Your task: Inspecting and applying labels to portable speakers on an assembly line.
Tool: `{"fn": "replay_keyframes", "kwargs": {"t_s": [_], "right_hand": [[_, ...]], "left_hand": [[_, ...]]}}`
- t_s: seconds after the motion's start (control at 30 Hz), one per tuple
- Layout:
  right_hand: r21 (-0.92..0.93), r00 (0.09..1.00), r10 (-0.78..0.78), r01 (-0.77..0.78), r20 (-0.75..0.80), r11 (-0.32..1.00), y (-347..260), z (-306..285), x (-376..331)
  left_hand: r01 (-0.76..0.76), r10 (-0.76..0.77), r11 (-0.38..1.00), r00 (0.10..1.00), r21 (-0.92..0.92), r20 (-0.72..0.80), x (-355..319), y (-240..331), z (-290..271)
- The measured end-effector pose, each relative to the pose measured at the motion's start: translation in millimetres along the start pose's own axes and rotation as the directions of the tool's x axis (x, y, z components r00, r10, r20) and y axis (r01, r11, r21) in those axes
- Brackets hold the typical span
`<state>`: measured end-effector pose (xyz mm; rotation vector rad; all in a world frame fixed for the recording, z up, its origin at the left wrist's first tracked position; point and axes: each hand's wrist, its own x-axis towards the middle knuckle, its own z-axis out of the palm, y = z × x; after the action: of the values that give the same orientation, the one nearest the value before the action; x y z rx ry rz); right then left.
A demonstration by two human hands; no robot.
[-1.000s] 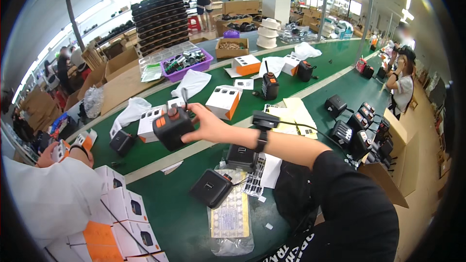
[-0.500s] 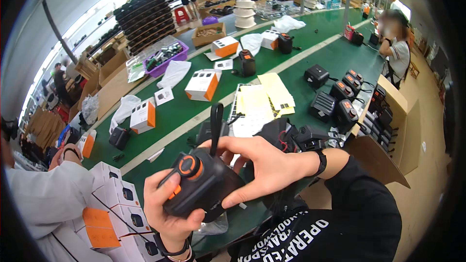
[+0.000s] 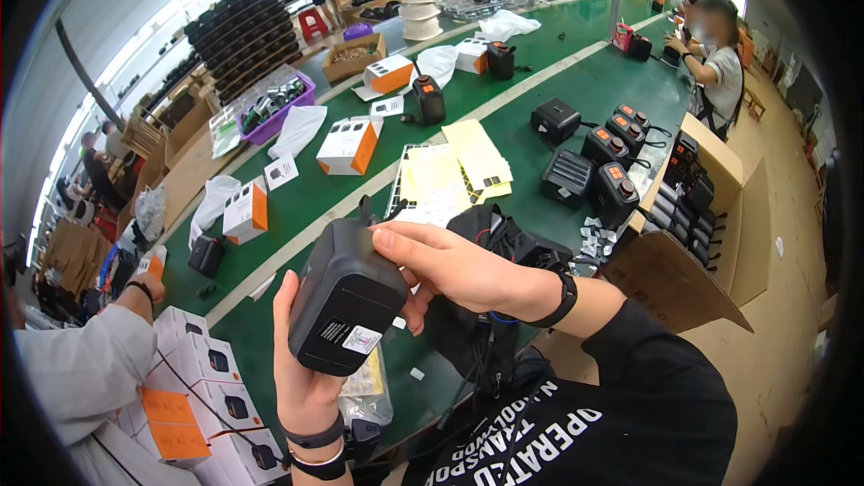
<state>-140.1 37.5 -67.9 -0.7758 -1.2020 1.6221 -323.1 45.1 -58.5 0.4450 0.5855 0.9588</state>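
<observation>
A boxy black device (image 3: 353, 295) is between my hands, tilted, with a face bearing a black label and a white sticker toward me. My left hand (image 3: 304, 387) cups it from below and the left, thumb along its side. At its upper right edge, my right hand (image 3: 454, 268) presses with the thumb, its other fingers curled beside the device. A short black strap (image 3: 364, 207) sticks up behind it. Black cables and dark gear (image 3: 477, 333) lie beneath my right forearm. Below the device is a clear plastic bag (image 3: 369, 396) on the green table.
Yellow sticker sheets (image 3: 472, 157) lie beyond my hands. Several black devices with orange knobs (image 3: 616, 189) stand right, beside an open carton (image 3: 702, 261) of black items. White-and-orange boxes (image 3: 216, 360) are stacked left, next to a co-worker's pale sleeve (image 3: 81, 360). Another person sits far right.
The device has been turned over: its orange knob and button faced me before, and its labelled face shows now. My right hand has shifted from its side to its upper edge.
</observation>
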Motion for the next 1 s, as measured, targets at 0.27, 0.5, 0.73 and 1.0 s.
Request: {"fn": "replay_keyframes", "kwargs": {"t_s": [0.27,0.5,0.73,1.0], "right_hand": [[0.054,0.999,0.041,-0.039,-0.034,0.998,9.5,15.5,6.4],[0.050,0.998,0.054,-0.052,-0.035,0.997,14.0,18.8,11.0],[-0.046,0.998,0.049,-0.051,-0.044,0.998,22.4,18.9,17.7],[-0.277,0.923,-0.363,0.319,-0.125,0.906,39.2,19.9,24.1]], "left_hand": [[0.146,-0.142,0.989,0.985,-0.036,0.093,-6.6,15.4,-22.2],[0.188,-0.187,0.976,0.982,-0.111,0.021,-7.5,19.6,-27.1],[0.369,-0.361,0.886,0.929,-0.281,0.080,-6.1,29.7,-41.9],[0.437,-0.308,0.824,0.880,-0.361,0.362,-8.1,32.2,-64.2]]}}
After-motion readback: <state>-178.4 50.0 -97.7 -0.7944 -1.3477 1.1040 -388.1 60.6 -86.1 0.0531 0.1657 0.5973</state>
